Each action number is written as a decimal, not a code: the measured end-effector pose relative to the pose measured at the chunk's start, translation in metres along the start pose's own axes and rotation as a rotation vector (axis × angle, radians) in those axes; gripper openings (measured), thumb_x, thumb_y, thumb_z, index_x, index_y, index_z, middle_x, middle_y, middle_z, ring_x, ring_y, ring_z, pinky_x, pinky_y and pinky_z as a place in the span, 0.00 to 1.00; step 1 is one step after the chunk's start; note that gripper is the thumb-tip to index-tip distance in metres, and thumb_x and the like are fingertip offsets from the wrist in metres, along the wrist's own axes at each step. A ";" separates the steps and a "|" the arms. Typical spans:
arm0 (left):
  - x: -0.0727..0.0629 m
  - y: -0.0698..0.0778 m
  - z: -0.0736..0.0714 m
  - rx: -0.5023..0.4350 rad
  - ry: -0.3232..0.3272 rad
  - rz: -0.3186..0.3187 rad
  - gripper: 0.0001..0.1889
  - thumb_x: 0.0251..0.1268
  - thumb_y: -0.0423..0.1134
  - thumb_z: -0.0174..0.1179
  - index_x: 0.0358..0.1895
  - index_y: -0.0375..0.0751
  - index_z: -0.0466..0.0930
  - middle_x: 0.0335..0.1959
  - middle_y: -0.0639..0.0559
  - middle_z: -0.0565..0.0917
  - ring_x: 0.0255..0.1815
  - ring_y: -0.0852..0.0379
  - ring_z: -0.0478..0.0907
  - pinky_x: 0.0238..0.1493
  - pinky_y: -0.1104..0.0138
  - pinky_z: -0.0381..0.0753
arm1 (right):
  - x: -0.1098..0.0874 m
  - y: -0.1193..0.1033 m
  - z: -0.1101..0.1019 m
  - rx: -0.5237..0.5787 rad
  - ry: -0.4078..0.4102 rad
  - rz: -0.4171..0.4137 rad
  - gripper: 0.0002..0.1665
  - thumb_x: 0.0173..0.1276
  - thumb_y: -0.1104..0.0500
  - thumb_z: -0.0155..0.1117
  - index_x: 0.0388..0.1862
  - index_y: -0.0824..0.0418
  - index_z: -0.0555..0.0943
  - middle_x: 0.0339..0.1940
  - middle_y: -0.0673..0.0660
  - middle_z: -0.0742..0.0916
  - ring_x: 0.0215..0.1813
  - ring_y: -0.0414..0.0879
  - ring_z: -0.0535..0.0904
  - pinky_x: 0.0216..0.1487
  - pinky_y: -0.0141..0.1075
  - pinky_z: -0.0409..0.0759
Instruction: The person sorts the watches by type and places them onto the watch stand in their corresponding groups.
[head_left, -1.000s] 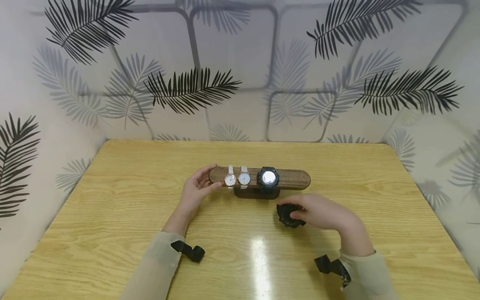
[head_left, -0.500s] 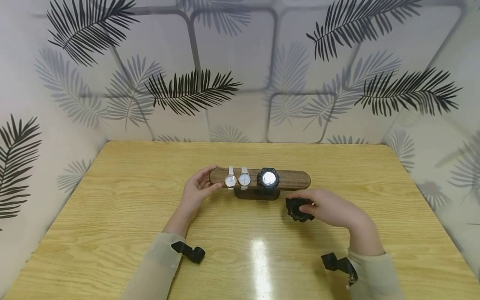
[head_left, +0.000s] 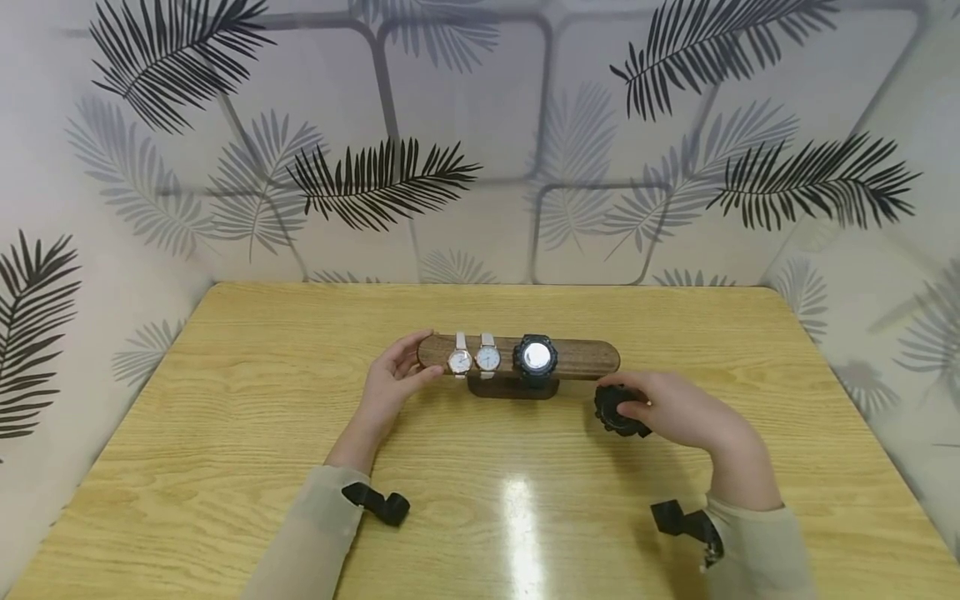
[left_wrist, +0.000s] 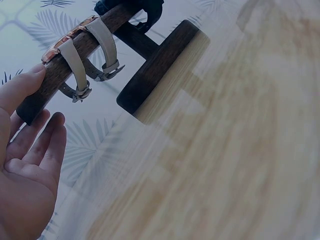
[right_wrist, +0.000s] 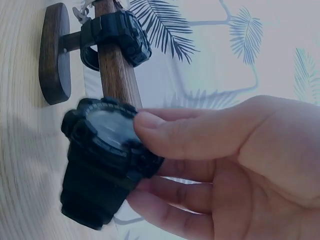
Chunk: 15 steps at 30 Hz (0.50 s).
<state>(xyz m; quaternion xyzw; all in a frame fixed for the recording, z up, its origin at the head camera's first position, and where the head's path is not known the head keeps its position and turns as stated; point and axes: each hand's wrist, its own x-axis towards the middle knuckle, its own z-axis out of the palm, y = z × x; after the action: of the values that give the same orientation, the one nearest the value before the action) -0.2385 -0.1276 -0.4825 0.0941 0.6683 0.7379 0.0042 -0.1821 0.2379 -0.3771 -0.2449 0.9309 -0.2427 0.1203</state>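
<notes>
A dark wooden watch stand (head_left: 585, 358) carries two white-strapped watches (head_left: 473, 358) side by side and a chunky black wristwatch (head_left: 536, 357) near its middle. My left hand (head_left: 395, 372) grips the bar's left end, thumb in front and fingers behind; the left wrist view shows the thumb beside the straps (left_wrist: 75, 62). Just in front of the bar's right end, my right hand (head_left: 675, 406) pinches a second black wristwatch (head_left: 618, 410). In the right wrist view its dial (right_wrist: 107, 127) faces up beside my thumb, and its strap hangs down. My fingertips behind it are partly hidden.
The stand's base (head_left: 513, 388) rests on a light wooden table (head_left: 300, 333). Behind and beside the table hangs a leaf-patterned backdrop (head_left: 465, 225). Black camera mounts (head_left: 378, 502) sit on both sleeves.
My right hand has moved right and slightly away from me with the black wristwatch, from below the stand's middle to its right end. My left hand and the stand have stayed still.
</notes>
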 end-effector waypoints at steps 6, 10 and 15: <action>0.000 -0.001 0.000 0.003 0.001 -0.003 0.31 0.56 0.32 0.69 0.65 0.41 0.71 0.64 0.46 0.70 0.63 0.51 0.70 0.61 0.67 0.72 | -0.004 0.003 -0.004 0.000 0.048 0.057 0.20 0.69 0.65 0.59 0.60 0.64 0.76 0.54 0.67 0.81 0.52 0.62 0.78 0.50 0.55 0.78; 0.000 -0.001 -0.001 0.002 0.001 -0.004 0.30 0.56 0.31 0.68 0.64 0.41 0.71 0.64 0.46 0.70 0.63 0.51 0.70 0.61 0.67 0.72 | -0.005 0.003 -0.007 0.009 0.085 0.111 0.21 0.70 0.63 0.58 0.62 0.65 0.74 0.55 0.69 0.80 0.54 0.64 0.77 0.49 0.56 0.78; 0.000 0.000 0.000 0.009 0.000 -0.009 0.30 0.56 0.29 0.68 0.65 0.39 0.71 0.64 0.46 0.70 0.63 0.51 0.70 0.61 0.67 0.72 | -0.003 0.006 -0.009 0.043 0.147 0.209 0.24 0.73 0.61 0.55 0.65 0.66 0.70 0.52 0.70 0.81 0.49 0.62 0.79 0.43 0.53 0.79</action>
<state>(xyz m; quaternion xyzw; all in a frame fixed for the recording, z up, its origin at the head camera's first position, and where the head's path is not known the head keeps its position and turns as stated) -0.2389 -0.1278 -0.4828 0.0913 0.6721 0.7348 0.0069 -0.1846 0.2476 -0.3720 -0.1252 0.9523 -0.2662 0.0816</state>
